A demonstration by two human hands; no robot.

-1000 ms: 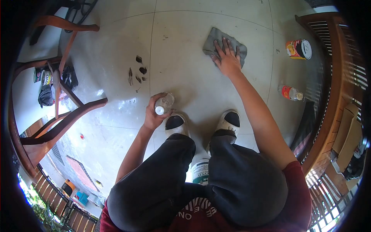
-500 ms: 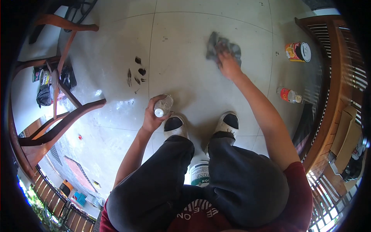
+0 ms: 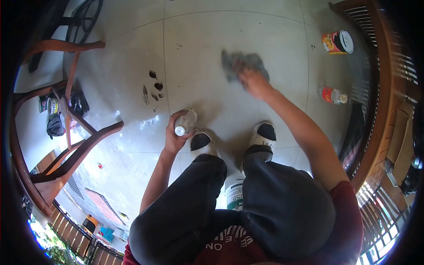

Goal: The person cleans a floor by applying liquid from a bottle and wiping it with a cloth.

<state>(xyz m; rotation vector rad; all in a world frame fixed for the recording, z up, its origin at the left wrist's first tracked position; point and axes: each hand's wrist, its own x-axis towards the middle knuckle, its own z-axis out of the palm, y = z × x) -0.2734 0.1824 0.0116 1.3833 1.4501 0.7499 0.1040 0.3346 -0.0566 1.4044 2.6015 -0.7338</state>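
My left hand (image 3: 175, 132) is wrapped round a clear plastic bottle (image 3: 187, 118) with a white cap, held just above my left shoe. Out in front, my right hand (image 3: 253, 81) presses a grey cloth (image 3: 245, 64) onto the tiled floor (image 3: 212, 37). Both the cloth and the fingers on it are blurred by motion. Several dark smudges (image 3: 158, 86) mark the floor ahead of my left hand, to the left of the cloth.
At left stands a wooden chair (image 3: 95, 137) with cans and a black bag behind it. On the right are a lidded can (image 3: 338, 43), a red-labelled bottle (image 3: 333, 95) and a slatted wooden bench (image 3: 380, 57). A white bucket (image 3: 234, 194) is between my legs.
My right hand has moved the cloth left and slightly nearer to me across the floor. The left hand keeps its hold on the bottle. The whole view has shifted a little.
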